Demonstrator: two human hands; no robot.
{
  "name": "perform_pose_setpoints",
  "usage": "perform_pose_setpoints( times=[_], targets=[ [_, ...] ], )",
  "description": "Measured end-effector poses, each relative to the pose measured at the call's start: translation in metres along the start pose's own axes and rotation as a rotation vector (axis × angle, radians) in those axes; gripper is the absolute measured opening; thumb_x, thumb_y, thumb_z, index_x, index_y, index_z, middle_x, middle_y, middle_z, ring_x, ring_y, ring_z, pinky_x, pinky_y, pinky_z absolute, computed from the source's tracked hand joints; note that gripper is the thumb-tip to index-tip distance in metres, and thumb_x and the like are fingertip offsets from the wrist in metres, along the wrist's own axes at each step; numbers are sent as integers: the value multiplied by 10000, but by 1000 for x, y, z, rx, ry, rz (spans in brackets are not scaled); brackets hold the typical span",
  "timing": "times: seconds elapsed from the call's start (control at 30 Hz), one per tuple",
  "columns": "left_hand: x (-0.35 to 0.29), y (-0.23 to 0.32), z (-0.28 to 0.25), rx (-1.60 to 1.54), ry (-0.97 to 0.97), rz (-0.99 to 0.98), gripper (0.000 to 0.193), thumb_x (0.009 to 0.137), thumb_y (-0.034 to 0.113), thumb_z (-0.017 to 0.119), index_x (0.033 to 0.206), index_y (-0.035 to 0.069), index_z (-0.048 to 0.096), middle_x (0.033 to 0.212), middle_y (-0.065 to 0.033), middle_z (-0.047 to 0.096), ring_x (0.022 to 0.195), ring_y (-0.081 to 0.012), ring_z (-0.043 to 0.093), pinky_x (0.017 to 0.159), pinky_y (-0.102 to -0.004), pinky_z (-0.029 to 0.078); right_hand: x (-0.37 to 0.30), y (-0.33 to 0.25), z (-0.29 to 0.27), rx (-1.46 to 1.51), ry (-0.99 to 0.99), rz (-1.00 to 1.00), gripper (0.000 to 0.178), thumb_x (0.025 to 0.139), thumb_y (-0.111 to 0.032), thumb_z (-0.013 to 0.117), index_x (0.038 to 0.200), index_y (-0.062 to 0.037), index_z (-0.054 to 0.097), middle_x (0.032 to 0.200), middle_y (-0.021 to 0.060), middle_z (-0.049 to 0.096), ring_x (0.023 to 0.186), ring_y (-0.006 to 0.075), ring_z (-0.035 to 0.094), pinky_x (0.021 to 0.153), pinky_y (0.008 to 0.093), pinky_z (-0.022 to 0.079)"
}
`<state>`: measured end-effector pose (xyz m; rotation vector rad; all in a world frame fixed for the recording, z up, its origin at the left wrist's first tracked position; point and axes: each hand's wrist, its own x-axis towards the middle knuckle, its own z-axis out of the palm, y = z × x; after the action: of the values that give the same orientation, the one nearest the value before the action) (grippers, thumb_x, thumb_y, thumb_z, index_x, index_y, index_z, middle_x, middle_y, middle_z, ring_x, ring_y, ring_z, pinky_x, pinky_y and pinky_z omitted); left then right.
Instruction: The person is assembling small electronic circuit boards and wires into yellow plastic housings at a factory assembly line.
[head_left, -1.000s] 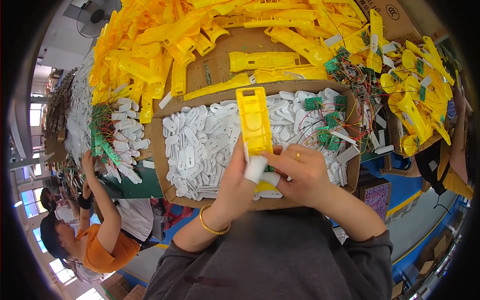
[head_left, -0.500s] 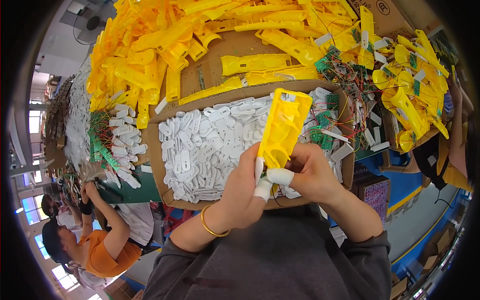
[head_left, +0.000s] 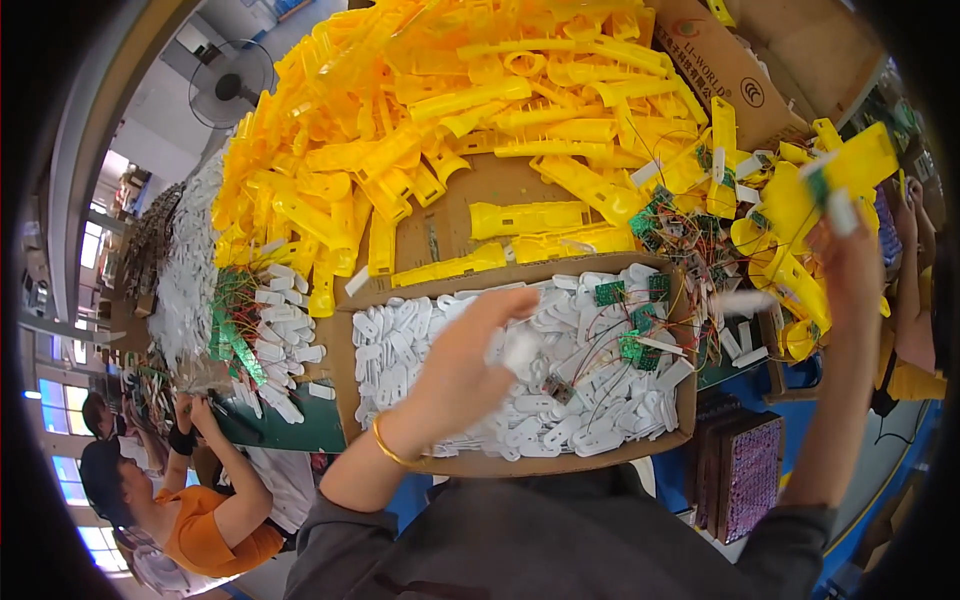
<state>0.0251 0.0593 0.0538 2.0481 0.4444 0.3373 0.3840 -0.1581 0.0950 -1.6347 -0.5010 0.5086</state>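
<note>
My right hand (head_left: pixel 842 245) reaches out to the far right, gripping a yellow plastic shell (head_left: pixel 868 163) that is smeared by motion. A green circuit board (head_left: pixel 817 188) shows on that shell. It is above a heap of similar yellow shells (head_left: pixel 790 270) with boards and wires. My left hand (head_left: pixel 462 365), also blurred, hovers over a cardboard box (head_left: pixel 345 375) of flat white plastic pieces (head_left: pixel 400 350). Its fingers are apart with nothing seen in them; white coverings wrap some fingertips.
Green circuit boards with red wires (head_left: pixel 640 345) lie on the box's right end. Beyond the box rises a large pile of yellow shells (head_left: pixel 400 110). More wired boards (head_left: pixel 235 340) and white pieces sit at left. A co-worker in orange (head_left: pixel 215 510) works at left; another person's arm (head_left: pixel 915 270) is far right.
My hands have parted. The right one has carried the yellow shell from above the box to the heap at the far right; the left has let go of it. The view has shifted.
</note>
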Motion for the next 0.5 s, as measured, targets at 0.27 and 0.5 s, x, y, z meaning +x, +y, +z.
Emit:
perform_pose_setpoints(
  times=[0.27,0.5],
  targets=[
    [138,-98,-36,942,-44,128,403,729,13,561,1130,35,532,1088,-186,569,1010,-332,548,810,-404,470,-19,-5,99,-185,-108,-417,428,785,-35,532,1213,-7,521,1159,111,574,1060,156,531,923,274,399],
    [142,-77,-51,1019,-373,-133,427,704,146,646,1110,55,551,994,-166,611,940,-302,585,781,-371,484,-98,49,193,-573,-672,-442,193,701,2,650,885,-56,645,791,91,636,704,202,624,627,292,486]
  ],
)
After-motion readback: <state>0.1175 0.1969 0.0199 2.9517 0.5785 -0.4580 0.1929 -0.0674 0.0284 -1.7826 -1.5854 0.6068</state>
